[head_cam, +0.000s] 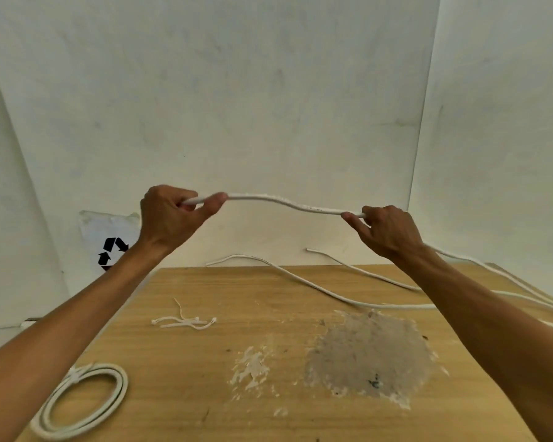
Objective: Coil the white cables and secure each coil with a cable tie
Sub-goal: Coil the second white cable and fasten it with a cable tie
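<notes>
Cable (288, 204) is held stretched in the air above the far edge of the tabletop (205, 378), between the left hand (170, 218) and the right hand (387, 231). The left grip is closed around one end of it, with the thumb laid along the top; the right grip is a pinch further along, from which the rest trails down past the right forearm to the tabletop's right side. Two more loose cables (300, 280) are seen lying across the far right part of the tabletop. One finished coil (83, 400) rests at the near left corner and appears to be tied already, so the task is judged to be partly done. A small bunch of cable ties (186, 322) lies left of centre, well apart from the hands. The step in hand is judged to be the start of the first loop. For a neat coil, the span between the hands should be kept even for each turn, each loop should be gathered into the left grip, and the trailing length should be let slide freely so that no twist is built in.
</notes>
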Demonstrator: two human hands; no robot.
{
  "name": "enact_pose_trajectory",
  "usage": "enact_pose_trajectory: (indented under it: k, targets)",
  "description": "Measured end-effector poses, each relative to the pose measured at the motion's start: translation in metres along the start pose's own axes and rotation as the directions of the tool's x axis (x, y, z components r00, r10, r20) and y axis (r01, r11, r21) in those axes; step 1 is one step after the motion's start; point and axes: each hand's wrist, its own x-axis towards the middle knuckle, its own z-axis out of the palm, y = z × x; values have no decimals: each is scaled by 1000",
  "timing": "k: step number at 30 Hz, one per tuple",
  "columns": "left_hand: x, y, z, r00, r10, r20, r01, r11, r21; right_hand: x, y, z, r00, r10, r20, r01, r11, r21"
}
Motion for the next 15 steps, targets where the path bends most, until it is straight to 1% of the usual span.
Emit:
enact_pose_trajectory:
  k: [1,3,6,8,12,15]
  targets:
    - [2,8,3,996,-85,1,85,988,-127,-2,-4,2,1000,13,4,-13,1000,28]
    - [7,23,13,968,-250,7,237,907,-348,-7,-17,8,1000,23,14,-25,995,101]
    - [14,39,31,877,-477,57,438,743,-507,-11,-46,15,998,65,3,-64,963,262]
    - [14,44,41,797,-592,119,531,593,-606,-11,-65,16,991,124,-45,-99,928,360]
    - [14,53,54,692,-687,221,560,318,-765,-10,-96,14,979,182,-95,-119,880,460]
    - [10,57,67,617,-720,317,563,122,-817,-15,-119,16,977,203,-58,-142,836,529]
